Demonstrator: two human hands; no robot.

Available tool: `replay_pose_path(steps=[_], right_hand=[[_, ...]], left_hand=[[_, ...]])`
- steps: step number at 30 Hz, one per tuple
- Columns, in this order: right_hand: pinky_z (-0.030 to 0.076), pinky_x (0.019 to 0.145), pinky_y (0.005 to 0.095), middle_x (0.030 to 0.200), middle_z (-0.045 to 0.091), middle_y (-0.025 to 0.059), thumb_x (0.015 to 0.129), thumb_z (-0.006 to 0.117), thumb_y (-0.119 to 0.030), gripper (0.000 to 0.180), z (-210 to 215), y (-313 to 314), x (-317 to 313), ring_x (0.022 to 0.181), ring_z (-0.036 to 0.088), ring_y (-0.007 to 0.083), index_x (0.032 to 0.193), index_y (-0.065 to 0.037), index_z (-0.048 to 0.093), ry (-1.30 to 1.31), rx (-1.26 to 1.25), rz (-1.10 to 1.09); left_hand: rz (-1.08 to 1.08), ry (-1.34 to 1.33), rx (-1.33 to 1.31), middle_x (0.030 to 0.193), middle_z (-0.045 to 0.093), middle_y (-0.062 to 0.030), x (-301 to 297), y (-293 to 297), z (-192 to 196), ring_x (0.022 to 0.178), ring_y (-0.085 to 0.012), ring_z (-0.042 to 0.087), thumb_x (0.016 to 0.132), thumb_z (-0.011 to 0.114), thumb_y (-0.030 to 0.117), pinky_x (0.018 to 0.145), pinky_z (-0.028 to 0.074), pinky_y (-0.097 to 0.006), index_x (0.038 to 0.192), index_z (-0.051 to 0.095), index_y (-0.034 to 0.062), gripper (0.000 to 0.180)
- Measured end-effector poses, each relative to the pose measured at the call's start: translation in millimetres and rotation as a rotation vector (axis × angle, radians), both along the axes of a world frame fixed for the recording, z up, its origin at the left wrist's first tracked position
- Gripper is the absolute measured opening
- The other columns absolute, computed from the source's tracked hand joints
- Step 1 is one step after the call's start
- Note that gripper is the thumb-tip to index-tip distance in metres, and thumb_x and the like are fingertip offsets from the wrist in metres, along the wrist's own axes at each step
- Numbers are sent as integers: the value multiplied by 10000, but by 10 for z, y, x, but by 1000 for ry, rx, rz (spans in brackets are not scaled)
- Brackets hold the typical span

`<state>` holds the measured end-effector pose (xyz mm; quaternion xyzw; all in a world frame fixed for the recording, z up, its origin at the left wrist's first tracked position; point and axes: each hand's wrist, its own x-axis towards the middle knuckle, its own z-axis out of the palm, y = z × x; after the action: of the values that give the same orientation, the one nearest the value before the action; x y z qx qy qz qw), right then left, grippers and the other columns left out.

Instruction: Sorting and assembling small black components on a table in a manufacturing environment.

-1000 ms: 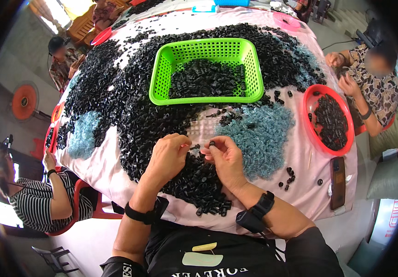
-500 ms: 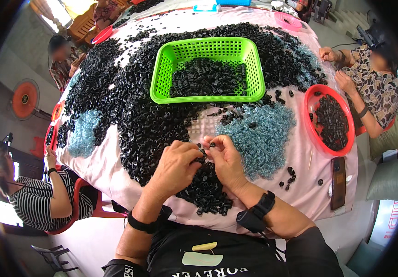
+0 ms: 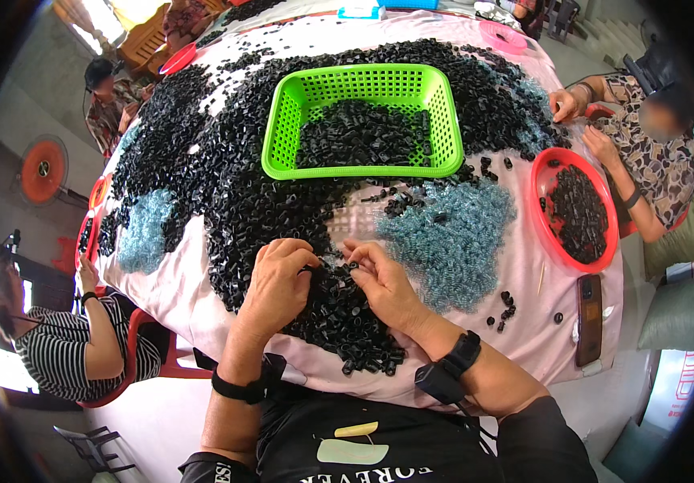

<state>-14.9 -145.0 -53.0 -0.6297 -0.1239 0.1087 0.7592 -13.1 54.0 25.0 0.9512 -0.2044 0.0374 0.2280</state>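
Note:
My left hand (image 3: 277, 282) rests at the edge of the heap of small black plastic caps (image 3: 347, 310), its thumb and fingers curled together. What lies between those fingertips is hidden. Close beside it, my right hand (image 3: 383, 286) pinches a small black plastic cap (image 3: 353, 266) between thumb and forefinger. A pile of small, pale blue, see-through coil-like pieces (image 3: 459, 241) lies just beyond and to the right of my right hand. Past both hands stands a green slotted basket (image 3: 363, 172) with many black caps (image 3: 363, 133) in it.
On the pink cloth (image 3: 540, 322) at right are a red tray (image 3: 537, 217) of black parts, a phone (image 3: 590, 318) and several loose caps (image 3: 506, 310). Another blue pile (image 3: 146, 233) lies left. Co-workers sit around, one in a patterned shirt (image 3: 661, 153), another in stripes (image 3: 65, 342).
My hands have moved apart; the left has gone left to the black heap, while the right has shifted slightly down and left. The co-worker at right has reached toward the table's parts.

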Motion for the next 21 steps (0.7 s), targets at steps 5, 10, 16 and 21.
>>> replay_pose_path(steps=[5,10,16,21], right_hand=[[375,1154,363,1443,512,199,976,500,35,159,-7,3,0,1367,504,260,1127,-13,514,26,34,-20],[380,1150,362,1439,514,203,1004,488,21,139,-39,14,2,1359,512,269,1138,-13,508,-17,57,-38],[408,1128,356,1415,539,189,1034,478,-5,127,-35,22,-3,1324,546,261,1160,-13,483,-30,48,-69],[444,1063,328,1347,606,191,1016,524,-10,122,-93,54,3,1243,588,218,1136,-2,502,-33,58,-109]], left_hand=[[71,-44,-18,1128,666,-108,35,133,-24,1111,-325,601,781,664,-39,1007,451,-423,946,693,24,179],[183,-129,-5,1095,675,-124,36,162,-55,1080,-339,609,781,674,-32,978,470,-416,940,693,14,167],[165,-112,-131,1032,664,-119,-18,-21,-14,1025,-337,605,766,690,-28,938,482,-421,926,704,29,171],[47,-99,-122,956,655,-98,-37,-125,-122,956,-320,606,761,713,-4,899,469,-424,912,720,46,159]])
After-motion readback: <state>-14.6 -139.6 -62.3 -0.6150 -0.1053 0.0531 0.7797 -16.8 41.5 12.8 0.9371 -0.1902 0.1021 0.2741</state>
